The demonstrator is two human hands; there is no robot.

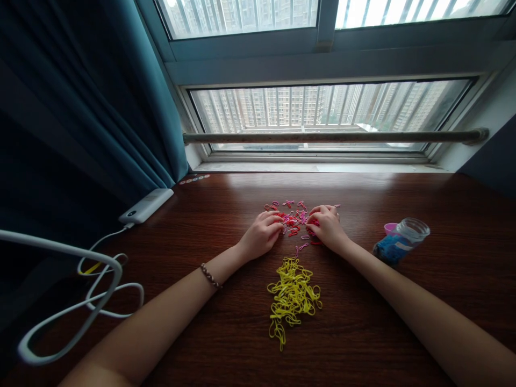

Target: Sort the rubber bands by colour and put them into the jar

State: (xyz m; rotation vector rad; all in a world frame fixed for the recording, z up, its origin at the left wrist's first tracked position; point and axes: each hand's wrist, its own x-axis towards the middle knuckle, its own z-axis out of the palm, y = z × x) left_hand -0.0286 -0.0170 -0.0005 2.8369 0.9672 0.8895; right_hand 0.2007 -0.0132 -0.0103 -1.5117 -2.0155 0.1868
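Observation:
A loose heap of red and pink rubber bands [293, 221] lies on the brown table between my hands. At its left edge rests my left hand [263, 234], fingers bent but not closed, tips touching the bands. My right hand [327, 227] curves over the right edge of the heap, with some bands partly hidden under its loosely spread fingers. Nearer to me, a bigger tangle of yellow rubber bands [293, 294] lies apart from both hands.
Right of my right forearm, a clear jar [411, 232] with blue contents lies tilted beside a pink lid [390, 228]. A white power bank [147, 206] and its looping white cable [116, 269] lie at the left by the blue curtain [133, 107]. A window stands behind the table.

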